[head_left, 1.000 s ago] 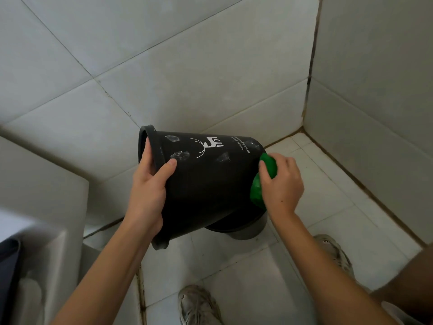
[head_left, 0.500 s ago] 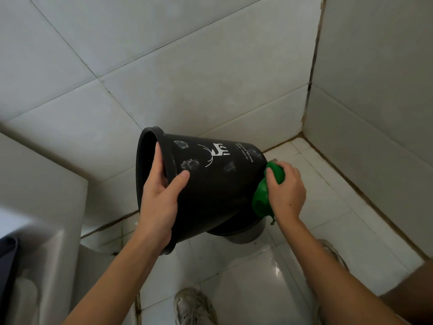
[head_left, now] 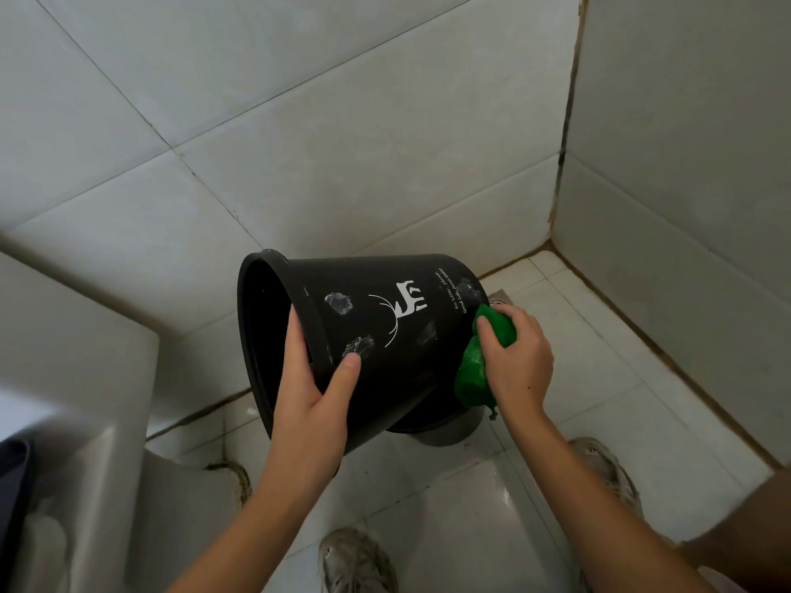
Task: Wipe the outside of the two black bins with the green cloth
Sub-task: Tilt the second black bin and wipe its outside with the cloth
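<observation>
A black bin [head_left: 385,336] with a white deer print and pale smudges is held tipped on its side above the floor, its mouth facing left. My left hand [head_left: 310,391] grips its rim, thumb on the outer wall and fingers inside. My right hand [head_left: 515,361] presses a bunched green cloth [head_left: 473,370] against the bin's side near the base. Only this one black bin shows; a grey round object [head_left: 445,434] sits under its base, mostly hidden.
White tiled walls meet in a corner [head_left: 552,237] at the back right. A white fixture [head_left: 77,442] fills the lower left. A floor drain [head_left: 498,298] peeks out behind the bin. My two shoes [head_left: 355,562] stand on the glossy floor tiles.
The bin has turned its mouth a little more toward me. My right hand with the cloth has slid slightly down along the bin's base end.
</observation>
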### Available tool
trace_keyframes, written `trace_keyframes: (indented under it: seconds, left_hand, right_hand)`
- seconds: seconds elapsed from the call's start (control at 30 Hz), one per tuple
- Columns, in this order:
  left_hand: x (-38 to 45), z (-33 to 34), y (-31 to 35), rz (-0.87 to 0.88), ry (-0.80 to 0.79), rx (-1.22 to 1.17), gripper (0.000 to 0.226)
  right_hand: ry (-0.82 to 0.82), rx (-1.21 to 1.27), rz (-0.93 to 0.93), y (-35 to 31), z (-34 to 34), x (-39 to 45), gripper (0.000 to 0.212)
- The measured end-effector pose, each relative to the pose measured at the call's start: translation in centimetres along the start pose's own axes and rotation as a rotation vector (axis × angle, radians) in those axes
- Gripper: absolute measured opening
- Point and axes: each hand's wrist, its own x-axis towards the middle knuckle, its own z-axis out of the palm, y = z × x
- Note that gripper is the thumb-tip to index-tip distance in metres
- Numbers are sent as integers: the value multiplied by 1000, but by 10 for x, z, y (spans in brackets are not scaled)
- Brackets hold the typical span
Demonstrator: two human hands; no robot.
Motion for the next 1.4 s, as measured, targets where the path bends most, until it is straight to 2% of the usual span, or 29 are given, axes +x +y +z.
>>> trace_keyframes:
  seconds: [0.13,0.27,0.67,0.97,1.2,1.4]
  left_hand:
    - [20,-1,7,0,51,10,58]
    - [32,-1,5,-40,87,-7,59]
    - [14,-6,4,-25,7,-37,72]
    - [36,-10,1,-67,49,-25,71]
    - [8,0,0,-22,20,-38,78]
    - [16,-8,-5,-49,3,-117,69]
  right_hand:
    - [-26,-16,-9,-2,-1,0,28]
    - [-40,-26,-21,-5,-2,-3,28]
    - [-38,-18,-46,-7,-3,-6,27]
    - [-33,-38,-60,-12,-2,-7,29]
    - [-47,-16,-102,-17,-1,-7,29]
    - [-18,-7,-129,-22,3,-8,27]
